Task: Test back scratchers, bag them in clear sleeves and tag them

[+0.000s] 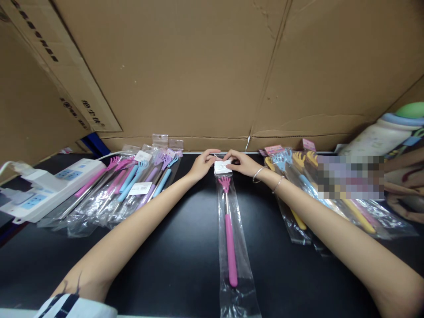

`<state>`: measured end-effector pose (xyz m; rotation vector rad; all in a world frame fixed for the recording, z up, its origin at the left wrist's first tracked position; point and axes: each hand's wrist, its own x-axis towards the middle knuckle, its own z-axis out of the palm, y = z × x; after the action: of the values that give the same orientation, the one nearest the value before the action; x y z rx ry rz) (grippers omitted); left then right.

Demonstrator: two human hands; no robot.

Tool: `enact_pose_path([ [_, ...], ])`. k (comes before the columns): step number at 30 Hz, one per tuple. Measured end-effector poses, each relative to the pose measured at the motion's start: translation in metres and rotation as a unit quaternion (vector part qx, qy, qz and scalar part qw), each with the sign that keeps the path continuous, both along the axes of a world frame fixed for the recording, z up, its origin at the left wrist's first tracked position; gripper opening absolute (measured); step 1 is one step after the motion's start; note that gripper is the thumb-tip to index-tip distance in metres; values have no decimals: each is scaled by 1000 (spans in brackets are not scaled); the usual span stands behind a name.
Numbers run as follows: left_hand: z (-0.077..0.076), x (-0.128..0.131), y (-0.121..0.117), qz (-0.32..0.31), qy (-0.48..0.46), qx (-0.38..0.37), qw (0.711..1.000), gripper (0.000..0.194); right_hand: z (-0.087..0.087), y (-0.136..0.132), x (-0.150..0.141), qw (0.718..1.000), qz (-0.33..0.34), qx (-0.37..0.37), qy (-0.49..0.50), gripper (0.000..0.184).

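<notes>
A pink back scratcher (pixel 229 238) with a hand-shaped head lies lengthwise in front of me inside a clear plastic bag (pixel 244 265). At the bag's far end is a white label (pixel 222 167). My left hand (pixel 202 165) has curled fingers at the left edge of that end, closed on the bag. From the other side my right hand (pixel 245 164) pinches the right edge of the label between thumb and fingers. Part of the bag's top lies hidden under my fingertips.
Several bagged back scratchers (pixel 132 179) in pink, blue and purple lie at left, beside a white power strip (pixel 62 179). More bagged yellow and blue ones (pixel 303 181) lie at right, near a bottle (pixel 374 137). A cardboard wall (pixel 185 70) rises behind the black table (pixel 172 260).
</notes>
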<state>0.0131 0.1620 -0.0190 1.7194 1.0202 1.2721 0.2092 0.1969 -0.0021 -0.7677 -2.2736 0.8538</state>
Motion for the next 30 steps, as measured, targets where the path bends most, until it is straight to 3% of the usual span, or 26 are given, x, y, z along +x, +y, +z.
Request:
enact_pose_path([
  [30,0,0,-2,1,-3,-13,1000,27,0,-3,-3,998,-39,20,-41,26],
])
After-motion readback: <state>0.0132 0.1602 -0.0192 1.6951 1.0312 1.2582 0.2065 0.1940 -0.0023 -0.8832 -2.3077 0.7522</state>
